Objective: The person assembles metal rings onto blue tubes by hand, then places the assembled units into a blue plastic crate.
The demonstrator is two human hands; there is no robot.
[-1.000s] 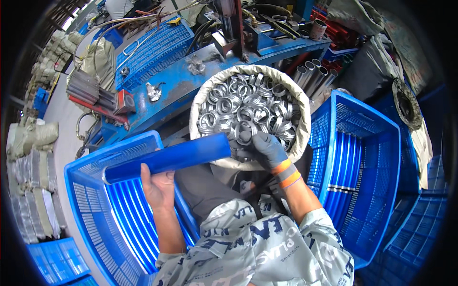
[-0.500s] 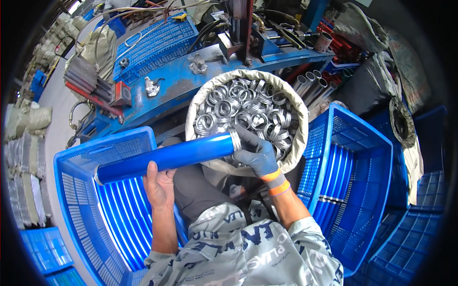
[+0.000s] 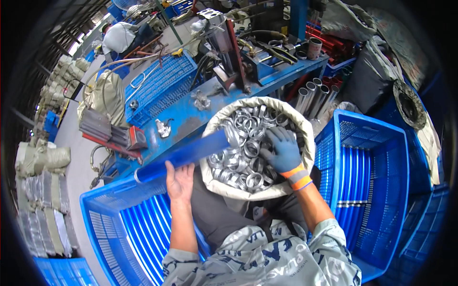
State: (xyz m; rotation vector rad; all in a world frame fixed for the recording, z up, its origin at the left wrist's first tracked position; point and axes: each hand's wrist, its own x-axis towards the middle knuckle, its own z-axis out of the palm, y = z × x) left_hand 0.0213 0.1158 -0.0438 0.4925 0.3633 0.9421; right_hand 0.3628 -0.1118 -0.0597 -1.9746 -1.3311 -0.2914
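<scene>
Tube support and ring reach, centre of frame
We balance the blue tube (image 3: 183,157) on the loosely opened left hand (image 3: 180,185), left of centre. Our gloved right hand (image 3: 285,155), fingers part-bent, lies over metal rings (image 3: 238,164); whether it grips one, we cannot tell. For control, we should keep the tube steady.

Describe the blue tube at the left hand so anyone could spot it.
Find the round cream sack full of silver rings near the middle. At its left side, a blue tube slants down toward the left, with the left hand at its lower edge. The other blue tubes lie side by side inside crates; only this one is up out of them.
</scene>
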